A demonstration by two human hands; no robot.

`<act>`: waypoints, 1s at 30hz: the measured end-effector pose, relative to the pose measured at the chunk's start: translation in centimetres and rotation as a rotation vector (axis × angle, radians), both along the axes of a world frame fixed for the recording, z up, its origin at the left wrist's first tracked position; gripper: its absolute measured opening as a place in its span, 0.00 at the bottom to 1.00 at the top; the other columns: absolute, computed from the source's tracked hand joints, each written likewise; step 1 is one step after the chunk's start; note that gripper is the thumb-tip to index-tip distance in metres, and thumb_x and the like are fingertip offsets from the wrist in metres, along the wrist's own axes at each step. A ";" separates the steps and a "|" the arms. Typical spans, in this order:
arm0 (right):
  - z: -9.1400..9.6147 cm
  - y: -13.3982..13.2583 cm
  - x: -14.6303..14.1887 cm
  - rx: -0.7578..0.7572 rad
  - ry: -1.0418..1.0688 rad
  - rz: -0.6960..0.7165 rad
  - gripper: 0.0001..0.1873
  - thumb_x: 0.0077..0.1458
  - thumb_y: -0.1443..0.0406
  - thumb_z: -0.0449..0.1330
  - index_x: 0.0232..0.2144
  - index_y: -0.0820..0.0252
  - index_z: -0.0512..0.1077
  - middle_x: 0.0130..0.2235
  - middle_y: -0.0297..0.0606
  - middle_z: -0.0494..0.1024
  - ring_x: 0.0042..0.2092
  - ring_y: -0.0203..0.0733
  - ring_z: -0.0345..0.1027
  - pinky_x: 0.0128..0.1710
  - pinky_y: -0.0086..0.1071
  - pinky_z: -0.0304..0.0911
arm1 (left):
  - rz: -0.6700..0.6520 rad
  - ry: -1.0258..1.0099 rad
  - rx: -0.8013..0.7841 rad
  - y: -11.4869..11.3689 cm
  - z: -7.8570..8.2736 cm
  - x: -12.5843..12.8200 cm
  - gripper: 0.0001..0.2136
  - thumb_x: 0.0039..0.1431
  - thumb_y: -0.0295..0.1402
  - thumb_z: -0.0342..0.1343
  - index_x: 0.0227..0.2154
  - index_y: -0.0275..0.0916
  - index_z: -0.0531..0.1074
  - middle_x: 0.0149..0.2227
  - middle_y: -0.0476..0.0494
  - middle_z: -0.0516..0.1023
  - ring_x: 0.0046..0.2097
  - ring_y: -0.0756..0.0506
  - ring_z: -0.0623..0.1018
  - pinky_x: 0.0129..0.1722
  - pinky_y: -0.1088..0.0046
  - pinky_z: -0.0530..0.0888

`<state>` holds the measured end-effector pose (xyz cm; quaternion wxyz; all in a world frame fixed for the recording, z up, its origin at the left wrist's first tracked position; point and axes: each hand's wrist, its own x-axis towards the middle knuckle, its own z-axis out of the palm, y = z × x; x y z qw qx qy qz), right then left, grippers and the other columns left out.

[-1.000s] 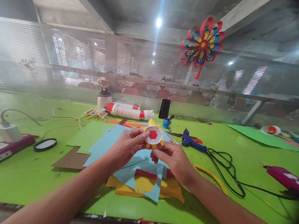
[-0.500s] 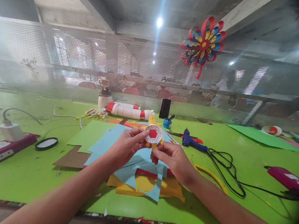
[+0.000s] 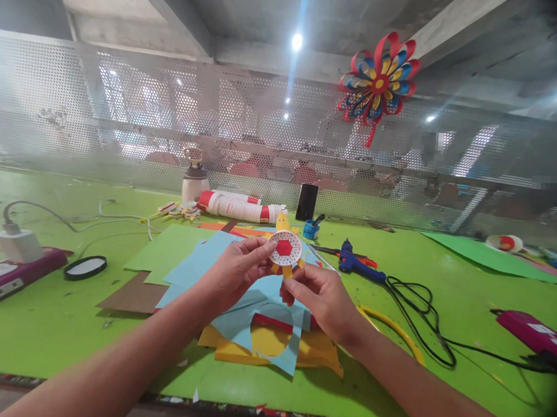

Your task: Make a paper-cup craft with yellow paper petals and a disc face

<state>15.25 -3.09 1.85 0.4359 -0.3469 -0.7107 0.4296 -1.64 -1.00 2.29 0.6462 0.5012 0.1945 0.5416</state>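
Observation:
Between my hands a small paper turtle [image 3: 285, 249] is held up, with a yellow head and feet and a round white shell that has a red hexagon in its middle. My left hand [image 3: 240, 266] pinches the shell's left edge between thumb and fingers. At the bottom, my right hand [image 3: 318, 293] has thumb and fingers closed on the turtle's yellow tail or hind part. Below the hands lies a pile of coloured paper; a light blue sheet [image 3: 281, 353] with a round cut-out rests over yellow paper [image 3: 317, 349].
A blue glue gun [image 3: 357, 264] with a black cable lies right of the pile. Farther back are stacked paper cups [image 3: 245, 208], a sprayer bottle [image 3: 195, 181], a phone [image 3: 307, 202] and a blue pot [image 3: 311, 229]. Power strips [image 3: 19, 274] sit at both sides.

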 end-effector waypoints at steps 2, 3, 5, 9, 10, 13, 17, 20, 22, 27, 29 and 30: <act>-0.1 -0.1 0.0 0.004 -0.003 -0.004 0.10 0.52 0.63 0.58 0.22 0.63 0.68 0.24 0.37 0.73 0.27 0.35 0.65 0.30 0.31 0.62 | -0.001 0.000 -0.001 0.0 0.0 0.0 0.08 0.57 0.33 0.57 0.27 0.32 0.72 0.28 0.44 0.74 0.32 0.51 0.72 0.38 0.70 0.70; -0.1 -0.1 0.0 0.004 -0.001 -0.006 0.10 0.52 0.63 0.58 0.22 0.63 0.68 0.24 0.37 0.73 0.27 0.35 0.65 0.30 0.31 0.62 | -0.001 0.001 -0.002 0.0 -0.1 0.0 0.08 0.56 0.33 0.57 0.27 0.32 0.73 0.29 0.44 0.74 0.32 0.50 0.72 0.38 0.70 0.70; -0.2 -0.1 0.0 0.000 0.007 -0.008 0.10 0.52 0.63 0.59 0.22 0.63 0.68 0.24 0.36 0.73 0.27 0.34 0.65 0.29 0.31 0.62 | 0.002 0.004 0.000 0.0 0.0 0.0 0.08 0.56 0.33 0.57 0.27 0.32 0.73 0.30 0.42 0.75 0.32 0.50 0.73 0.38 0.70 0.70; -0.2 -0.1 0.0 -0.012 0.016 -0.022 0.10 0.51 0.63 0.59 0.23 0.63 0.69 0.24 0.36 0.73 0.27 0.34 0.65 0.29 0.31 0.62 | 0.004 0.018 -0.004 -0.2 0.1 0.0 0.08 0.56 0.32 0.57 0.27 0.32 0.72 0.30 0.41 0.76 0.32 0.49 0.74 0.37 0.70 0.71; -0.2 -0.1 0.0 -0.014 0.022 -0.021 0.10 0.52 0.63 0.59 0.23 0.63 0.69 0.24 0.36 0.73 0.27 0.34 0.65 0.29 0.31 0.62 | 0.002 0.027 -0.004 -0.2 0.1 0.0 0.08 0.57 0.33 0.57 0.28 0.32 0.72 0.31 0.40 0.77 0.32 0.49 0.74 0.36 0.70 0.71; -0.2 -0.1 0.0 0.001 0.040 0.006 0.11 0.53 0.62 0.59 0.24 0.63 0.70 0.24 0.36 0.73 0.27 0.34 0.65 0.30 0.32 0.62 | -0.012 0.041 0.002 -0.2 0.2 0.0 0.09 0.57 0.34 0.56 0.29 0.32 0.72 0.31 0.40 0.77 0.32 0.48 0.75 0.35 0.70 0.71; -0.1 -0.1 0.0 0.006 0.057 0.020 0.12 0.53 0.60 0.59 0.24 0.63 0.71 0.25 0.35 0.72 0.27 0.34 0.65 0.31 0.32 0.62 | -0.025 0.031 0.006 -0.2 0.1 0.0 0.08 0.58 0.34 0.55 0.29 0.32 0.72 0.32 0.40 0.77 0.33 0.49 0.74 0.37 0.69 0.71; -0.2 0.0 -0.1 -0.006 0.066 0.017 0.12 0.52 0.60 0.60 0.24 0.63 0.71 0.25 0.35 0.73 0.27 0.34 0.65 0.30 0.32 0.63 | -0.013 0.033 0.006 -0.3 0.1 0.1 0.09 0.58 0.34 0.56 0.29 0.32 0.72 0.31 0.41 0.77 0.33 0.48 0.75 0.37 0.69 0.71; -0.3 0.1 -0.1 0.006 0.064 0.005 0.11 0.52 0.60 0.60 0.25 0.63 0.72 0.25 0.35 0.72 0.26 0.34 0.65 0.30 0.32 0.63 | -0.007 0.028 -0.005 -0.3 0.1 0.2 0.08 0.56 0.34 0.57 0.27 0.33 0.72 0.31 0.41 0.77 0.32 0.48 0.75 0.36 0.69 0.70; -0.1 0.1 -0.1 0.028 0.061 0.001 0.12 0.53 0.59 0.59 0.24 0.62 0.72 0.24 0.35 0.72 0.26 0.34 0.65 0.29 0.32 0.63 | -0.025 0.014 -0.020 -0.4 0.1 0.3 0.08 0.55 0.33 0.58 0.26 0.33 0.72 0.30 0.41 0.77 0.32 0.48 0.75 0.37 0.69 0.70; 0.1 0.0 0.0 0.037 0.048 0.010 0.12 0.53 0.60 0.59 0.23 0.62 0.71 0.24 0.35 0.72 0.27 0.35 0.65 0.30 0.32 0.63 | -0.035 0.017 -0.014 -0.4 0.1 0.2 0.08 0.56 0.34 0.58 0.27 0.33 0.72 0.31 0.41 0.77 0.33 0.48 0.75 0.38 0.67 0.70; 0.2 0.0 0.0 0.042 0.036 0.012 0.12 0.53 0.60 0.58 0.23 0.63 0.71 0.24 0.36 0.73 0.27 0.35 0.65 0.30 0.32 0.63 | -0.037 0.018 -0.011 -0.4 0.1 0.2 0.08 0.56 0.34 0.57 0.27 0.33 0.72 0.31 0.41 0.78 0.33 0.47 0.76 0.38 0.67 0.71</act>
